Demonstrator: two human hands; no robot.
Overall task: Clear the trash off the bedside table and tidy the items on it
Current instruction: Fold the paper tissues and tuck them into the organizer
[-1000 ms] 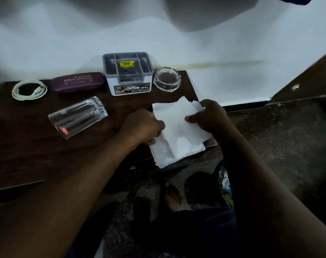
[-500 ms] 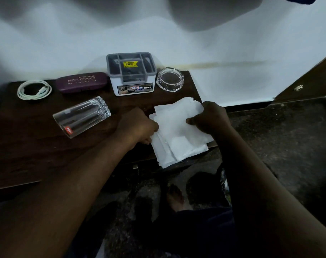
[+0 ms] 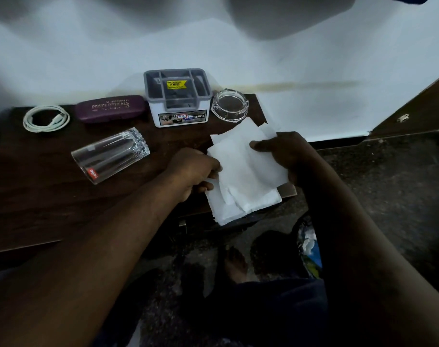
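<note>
A loose stack of white tissue papers (image 3: 246, 176) lies at the right front corner of the dark wooden bedside table (image 3: 38, 201), hanging over its edge. My left hand (image 3: 193, 171) pinches the stack's left side. On the right side, my right hand (image 3: 286, 154) holds the top sheets with its thumb on the paper. A clear drinking glass (image 3: 110, 155) lies on its side left of my hands.
Along the table's back edge lie a coiled white cable (image 3: 46, 118), a purple spectacle case (image 3: 110, 108), a white and grey organiser box (image 3: 178, 96) and a clear glass ashtray (image 3: 229, 103). A white wall stands behind. Dark floor and a colourful bag (image 3: 311, 249) are below right.
Both hands have shifted the tissue sheets and drawn them closer into one pile; the top sheet now lies flatter. The other items on the table have not moved.
</note>
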